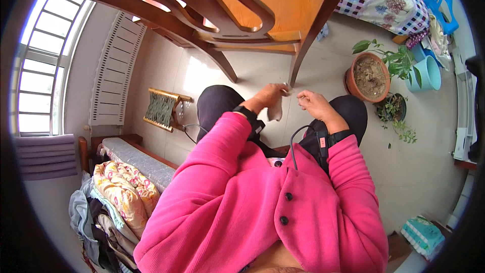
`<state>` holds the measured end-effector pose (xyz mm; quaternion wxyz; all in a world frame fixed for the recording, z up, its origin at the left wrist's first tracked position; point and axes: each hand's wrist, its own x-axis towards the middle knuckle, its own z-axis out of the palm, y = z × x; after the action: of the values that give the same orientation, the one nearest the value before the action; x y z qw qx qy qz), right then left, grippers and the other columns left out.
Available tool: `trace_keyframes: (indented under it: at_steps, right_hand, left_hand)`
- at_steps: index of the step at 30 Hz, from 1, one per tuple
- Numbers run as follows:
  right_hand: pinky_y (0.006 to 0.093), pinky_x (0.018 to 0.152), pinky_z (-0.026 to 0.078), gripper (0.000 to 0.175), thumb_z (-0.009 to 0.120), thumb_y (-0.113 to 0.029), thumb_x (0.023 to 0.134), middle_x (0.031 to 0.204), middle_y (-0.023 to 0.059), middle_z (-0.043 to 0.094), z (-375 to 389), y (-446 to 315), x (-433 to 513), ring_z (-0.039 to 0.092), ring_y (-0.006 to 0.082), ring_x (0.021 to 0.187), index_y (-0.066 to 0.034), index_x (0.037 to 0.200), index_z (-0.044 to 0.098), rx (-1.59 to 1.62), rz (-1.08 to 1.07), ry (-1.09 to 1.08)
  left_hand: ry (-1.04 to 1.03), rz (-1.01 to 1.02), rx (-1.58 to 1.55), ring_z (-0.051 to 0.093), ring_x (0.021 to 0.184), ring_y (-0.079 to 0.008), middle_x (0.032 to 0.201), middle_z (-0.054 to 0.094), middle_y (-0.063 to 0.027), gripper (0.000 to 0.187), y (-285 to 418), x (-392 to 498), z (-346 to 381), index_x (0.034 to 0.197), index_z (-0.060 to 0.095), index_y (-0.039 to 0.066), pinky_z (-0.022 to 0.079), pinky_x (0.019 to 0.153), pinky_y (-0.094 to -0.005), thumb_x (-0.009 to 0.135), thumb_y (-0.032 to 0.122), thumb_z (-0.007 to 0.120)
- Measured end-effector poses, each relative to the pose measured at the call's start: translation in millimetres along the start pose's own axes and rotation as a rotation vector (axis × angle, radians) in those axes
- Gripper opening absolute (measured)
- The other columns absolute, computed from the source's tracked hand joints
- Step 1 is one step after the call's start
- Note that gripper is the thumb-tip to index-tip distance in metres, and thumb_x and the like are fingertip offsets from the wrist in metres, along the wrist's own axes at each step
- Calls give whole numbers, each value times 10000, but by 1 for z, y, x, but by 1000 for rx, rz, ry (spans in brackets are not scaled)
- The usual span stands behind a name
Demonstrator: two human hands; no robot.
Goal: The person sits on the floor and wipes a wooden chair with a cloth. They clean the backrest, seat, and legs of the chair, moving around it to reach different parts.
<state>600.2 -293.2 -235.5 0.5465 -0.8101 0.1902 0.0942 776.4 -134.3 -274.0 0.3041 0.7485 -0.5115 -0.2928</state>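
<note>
My left hand (269, 94) is closed on a small light beige cloth (275, 111), which hangs down from the fingers between my knees. The cloth's exact kind cannot be told. Close by on the right, my right hand (311, 102) is raised with its fingers curled towards the cloth; whether anything thin is pinched in them is too small to tell. A gap shows between the two hands. Both wrists wear black straps with cables. Just beyond the hands stands a leg of a wooden chair (299, 61).
Ahead is the chair's carved back (261, 11). On the right stand a potted plant (369, 78), a smaller pot (396, 108) and a light blue bucket (426, 74). A folding stool (161, 109) is at the left, near a wooden bench (136, 151) with bedding (125, 193).
</note>
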Motion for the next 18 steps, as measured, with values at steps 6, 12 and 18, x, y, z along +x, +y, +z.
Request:
trace_keyframes:
  at_steps: [6,12,18]
  right_hand:
    - [307,714,518,295,574,-215,924,862,106,673,-2,-9,2,658,185,756,6,1112,627,-56,54,-15]
    - [335,698,523,283,589,-230,910,816,125,681,3,-8,4,671,214,730,-8,1076,644,11,19,13]
    - [334,700,518,282,595,-236,914,819,123,679,-5,-1,1,664,211,729,-8,1072,643,34,26,19]
  left_hand:
    - [298,2,-117,652,1020,-317,1110,672,-163,385,25,3,-62,1137,662,58,495,900,-352,834,-62,458]
    - [471,-39,-213,625,1087,-290,1148,660,-184,380,60,45,-73,1194,637,36,462,958,-348,863,-28,463]
    - [322,-96,-260,619,1104,-298,1170,634,-225,391,64,67,-70,1232,606,11,469,954,-351,845,58,577]
